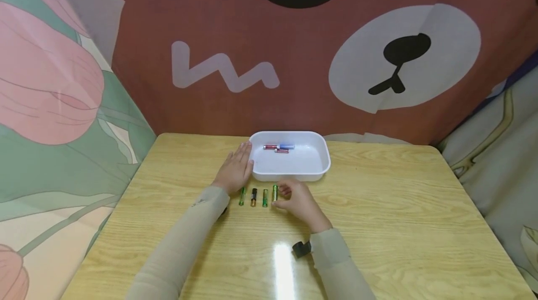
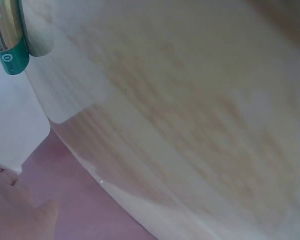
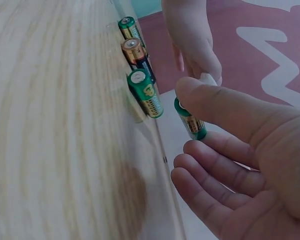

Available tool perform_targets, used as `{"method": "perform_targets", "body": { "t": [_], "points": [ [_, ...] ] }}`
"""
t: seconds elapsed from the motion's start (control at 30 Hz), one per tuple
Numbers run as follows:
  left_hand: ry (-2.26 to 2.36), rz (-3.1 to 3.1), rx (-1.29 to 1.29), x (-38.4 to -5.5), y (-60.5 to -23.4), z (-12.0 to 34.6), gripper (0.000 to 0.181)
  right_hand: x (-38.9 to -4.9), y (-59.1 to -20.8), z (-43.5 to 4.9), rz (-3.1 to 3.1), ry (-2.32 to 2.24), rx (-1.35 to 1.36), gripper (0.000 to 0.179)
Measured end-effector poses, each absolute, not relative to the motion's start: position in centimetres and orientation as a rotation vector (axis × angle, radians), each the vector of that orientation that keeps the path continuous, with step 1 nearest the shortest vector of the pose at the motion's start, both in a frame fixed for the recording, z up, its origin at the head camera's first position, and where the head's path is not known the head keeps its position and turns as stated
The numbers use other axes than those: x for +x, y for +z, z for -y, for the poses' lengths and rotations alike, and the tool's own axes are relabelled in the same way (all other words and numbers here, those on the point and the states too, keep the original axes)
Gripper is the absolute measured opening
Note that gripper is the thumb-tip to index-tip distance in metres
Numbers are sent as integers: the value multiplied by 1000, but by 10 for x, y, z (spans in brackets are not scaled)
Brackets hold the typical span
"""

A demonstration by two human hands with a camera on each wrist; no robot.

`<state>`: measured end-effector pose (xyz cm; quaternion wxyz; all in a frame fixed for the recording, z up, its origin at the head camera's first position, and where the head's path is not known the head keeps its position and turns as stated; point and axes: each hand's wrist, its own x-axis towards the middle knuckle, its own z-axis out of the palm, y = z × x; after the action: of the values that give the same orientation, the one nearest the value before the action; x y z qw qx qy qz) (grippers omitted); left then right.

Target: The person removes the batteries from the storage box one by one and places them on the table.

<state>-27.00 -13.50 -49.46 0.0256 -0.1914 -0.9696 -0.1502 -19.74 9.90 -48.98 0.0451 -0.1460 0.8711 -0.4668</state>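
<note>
My right hand (image 1: 296, 197) pinches a green battery (image 3: 192, 124) end to end between thumb and index finger; the other fingers are loosely bent. To its left, two more green batteries (image 1: 265, 198) (image 1: 242, 196) and a black battery with a copper-coloured end (image 1: 254, 197) lie in a row on the table. Against the left side of the white tray (image 1: 290, 177) rests my left hand (image 1: 236, 169), its fingers straight. Inside the tray are two red cylinders (image 1: 270, 147) and a blue one (image 1: 287, 146), which look like batteries.
The wood-grain table (image 1: 391, 206) reaches back to a brown cloth (image 1: 302, 57) with a cartoon print, which hangs behind the tray. A flowered cloth (image 1: 50, 80) borders the left side, and a pale curtain (image 1: 504, 136) the right.
</note>
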Motion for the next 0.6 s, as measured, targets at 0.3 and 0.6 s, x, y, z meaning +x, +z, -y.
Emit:
{"method": "perform_targets", "body": {
  "t": [0.3, 0.6],
  "points": [
    [-468, 3002, -585, -270, -494, 134, 63, -198, -495, -99, -2653, -1412, -404, 53],
    [-459, 3003, -593, -269, -493, 134, 63, -200, -501, -99, -2652, -1400, -388, 51]
  ]
}}
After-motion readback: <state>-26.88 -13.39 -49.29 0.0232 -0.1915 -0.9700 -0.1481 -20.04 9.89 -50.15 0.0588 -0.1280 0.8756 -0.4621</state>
